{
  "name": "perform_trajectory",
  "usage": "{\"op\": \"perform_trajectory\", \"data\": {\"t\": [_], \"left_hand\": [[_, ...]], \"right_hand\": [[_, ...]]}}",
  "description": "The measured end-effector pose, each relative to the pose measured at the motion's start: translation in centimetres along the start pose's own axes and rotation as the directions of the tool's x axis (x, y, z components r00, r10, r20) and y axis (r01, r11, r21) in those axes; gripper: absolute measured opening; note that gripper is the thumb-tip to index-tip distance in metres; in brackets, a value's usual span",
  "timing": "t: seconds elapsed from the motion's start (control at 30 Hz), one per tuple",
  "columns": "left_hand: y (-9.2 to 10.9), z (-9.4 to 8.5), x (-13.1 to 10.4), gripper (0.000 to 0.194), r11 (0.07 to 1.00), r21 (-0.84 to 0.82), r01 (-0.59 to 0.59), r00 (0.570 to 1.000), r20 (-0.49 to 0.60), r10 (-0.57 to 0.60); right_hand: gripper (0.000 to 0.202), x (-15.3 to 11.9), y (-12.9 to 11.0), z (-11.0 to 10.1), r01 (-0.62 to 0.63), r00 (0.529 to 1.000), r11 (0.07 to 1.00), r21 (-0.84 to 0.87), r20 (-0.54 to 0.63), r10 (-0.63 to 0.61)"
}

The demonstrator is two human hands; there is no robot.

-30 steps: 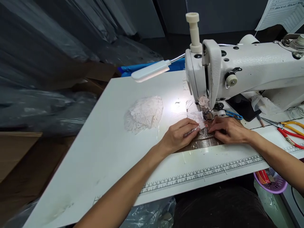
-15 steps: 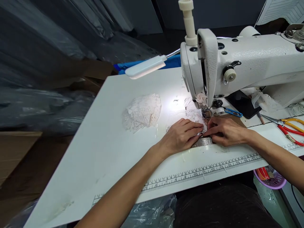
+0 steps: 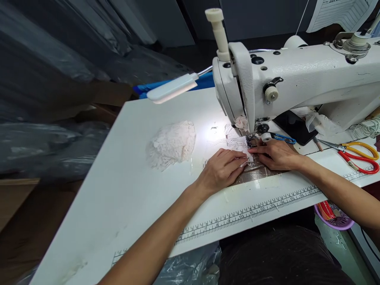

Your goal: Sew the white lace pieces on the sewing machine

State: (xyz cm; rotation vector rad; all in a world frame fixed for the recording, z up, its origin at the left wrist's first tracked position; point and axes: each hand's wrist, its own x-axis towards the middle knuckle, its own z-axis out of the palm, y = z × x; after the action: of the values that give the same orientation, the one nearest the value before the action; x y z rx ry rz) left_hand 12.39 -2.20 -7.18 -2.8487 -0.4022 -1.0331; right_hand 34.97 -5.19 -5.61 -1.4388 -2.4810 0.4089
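White lace fabric lies on the sewing machine's bed, its right end at the presser foot. My left hand rests over the near side of the lace, fingers held together and closed on its edge. From the right, my right hand reaches in close beside the presser foot, its index fingertip on the lace edge and the other fingers curled under. The needle's tip is hard to make out. The white sewing machine stands over the work, lit by a slim lamp.
A heap of white lace lies left on the white table. To the right are a blue-handled tool, a black phone-like slab and scissors with orange and red handles. A printed ruler runs along the front edge.
My right index finger has moved from pinching near my left fingertips up toward the presser foot. The lace edge lies flatter. The whole view has shifted slightly.
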Motion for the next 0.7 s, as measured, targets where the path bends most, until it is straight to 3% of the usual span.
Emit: {"op": "perform_trajectory", "data": {"t": [0.47,0.7], "left_hand": [[0.0,0.2,0.0,0.010,1.000,0.003,0.000,1.000,0.023,0.000],[0.3,0.0,0.1,0.008,0.980,-0.081,0.184,0.975,-0.112,-0.192]], "right_hand": [[0.039,-0.6,1.1,0.1,0.074,0.997,0.975,0.208,-0.028,-0.069],[0.034,-0.9,0.4,-0.2,0.198,0.980,0.961,0.195,-0.050,-0.192]]}}
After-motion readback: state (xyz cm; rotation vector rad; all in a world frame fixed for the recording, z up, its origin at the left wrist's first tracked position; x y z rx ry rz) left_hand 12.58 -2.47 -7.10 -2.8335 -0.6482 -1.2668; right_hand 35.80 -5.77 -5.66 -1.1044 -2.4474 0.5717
